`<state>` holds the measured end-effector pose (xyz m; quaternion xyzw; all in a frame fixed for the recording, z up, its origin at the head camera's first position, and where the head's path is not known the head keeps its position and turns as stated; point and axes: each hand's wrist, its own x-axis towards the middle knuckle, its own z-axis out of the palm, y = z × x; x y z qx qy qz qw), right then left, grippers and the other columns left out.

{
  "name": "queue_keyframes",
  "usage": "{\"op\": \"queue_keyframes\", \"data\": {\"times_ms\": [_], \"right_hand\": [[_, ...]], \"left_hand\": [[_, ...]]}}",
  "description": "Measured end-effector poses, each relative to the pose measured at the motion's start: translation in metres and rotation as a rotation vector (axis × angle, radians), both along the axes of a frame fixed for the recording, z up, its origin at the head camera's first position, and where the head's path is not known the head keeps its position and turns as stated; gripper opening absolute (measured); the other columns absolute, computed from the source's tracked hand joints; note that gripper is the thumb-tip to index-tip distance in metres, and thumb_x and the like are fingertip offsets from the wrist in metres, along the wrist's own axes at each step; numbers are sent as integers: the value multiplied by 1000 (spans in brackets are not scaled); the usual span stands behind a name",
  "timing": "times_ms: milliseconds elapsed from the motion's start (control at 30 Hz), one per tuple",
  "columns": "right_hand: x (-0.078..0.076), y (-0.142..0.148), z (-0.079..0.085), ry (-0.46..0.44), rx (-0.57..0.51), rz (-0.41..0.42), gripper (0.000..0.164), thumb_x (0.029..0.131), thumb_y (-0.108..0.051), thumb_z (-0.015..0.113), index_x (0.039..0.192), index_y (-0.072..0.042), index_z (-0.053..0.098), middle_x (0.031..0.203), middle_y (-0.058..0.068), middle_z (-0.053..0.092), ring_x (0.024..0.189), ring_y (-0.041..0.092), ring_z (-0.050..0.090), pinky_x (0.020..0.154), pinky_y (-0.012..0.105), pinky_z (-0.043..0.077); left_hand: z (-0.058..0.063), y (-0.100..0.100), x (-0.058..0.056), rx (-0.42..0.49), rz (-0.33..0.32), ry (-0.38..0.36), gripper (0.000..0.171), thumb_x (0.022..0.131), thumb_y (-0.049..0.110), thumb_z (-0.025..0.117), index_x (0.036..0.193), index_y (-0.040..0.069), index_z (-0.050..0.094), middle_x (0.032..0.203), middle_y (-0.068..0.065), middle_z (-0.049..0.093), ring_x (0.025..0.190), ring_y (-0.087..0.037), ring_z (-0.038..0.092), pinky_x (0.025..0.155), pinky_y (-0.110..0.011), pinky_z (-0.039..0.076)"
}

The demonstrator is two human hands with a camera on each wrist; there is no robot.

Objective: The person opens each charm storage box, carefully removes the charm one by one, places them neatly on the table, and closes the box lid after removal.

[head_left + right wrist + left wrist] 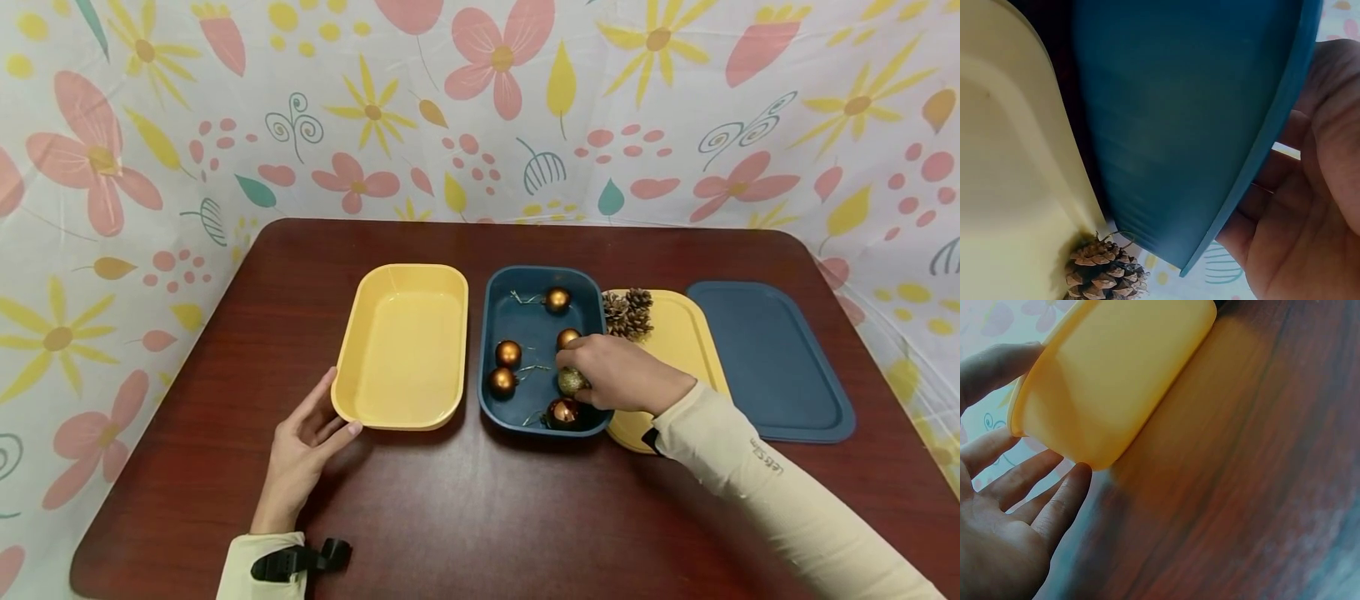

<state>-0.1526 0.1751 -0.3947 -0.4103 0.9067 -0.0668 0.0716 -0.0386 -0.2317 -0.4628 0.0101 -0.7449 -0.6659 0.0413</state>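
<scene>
My right hand reaches over the right rim of the blue box and pinches a glittery gold Christmas ball between thumb and fingers. Several copper-coloured balls lie around it, such as one copper ball at the far end and a shiny brown ball near the front wall. In the right wrist view the box wall hides those fingertips. My left hand touches the near left corner of the yellow box, fingers spread and mostly straight. The same box fills the upper left wrist view.
Pine cones rest on a yellow lid right of the blue box. Farther right lies a blue lid. Everything stands on a dark red-brown wooden table, with a flower-printed cloth behind it.
</scene>
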Motion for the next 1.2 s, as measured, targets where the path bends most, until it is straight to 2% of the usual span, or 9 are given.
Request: {"op": "queue_keyframes", "data": {"times_ms": [433,633,967,1200], "right_hand": [[-3,-1,1,-8,-50,26,28,70,-4,87,93,-8,71,87,3,68,74,12,63,63,29,55],[-3,-1,2,-6,-61,31,31,71,-3,87,97,-6,71,90,5,69,78,15,66,67,30,57],[-2,-1,5,-6,-91,29,28,74,-8,87,98,-6,71,91,6,68,78,13,65,67,28,57],[-1,2,9,-5,-124,8,33,75,-9,86,104,-5,72,98,7,71,86,17,68,74,34,59]], "left_hand": [[2,0,0,-4,-2,-10,78,87,-4,73,155,17,41,161,-8,39,128,3,56,99,-13,51],[1,0,0,6,-3,-8,79,87,-4,73,155,17,40,161,-9,39,128,3,56,99,-14,51],[1,0,0,-3,1,-14,79,87,-4,73,155,17,40,161,-10,39,127,4,56,99,-13,50],[1,1,0,3,2,-13,79,87,-4,73,155,17,40,160,-9,41,127,3,56,99,-13,50]]}}
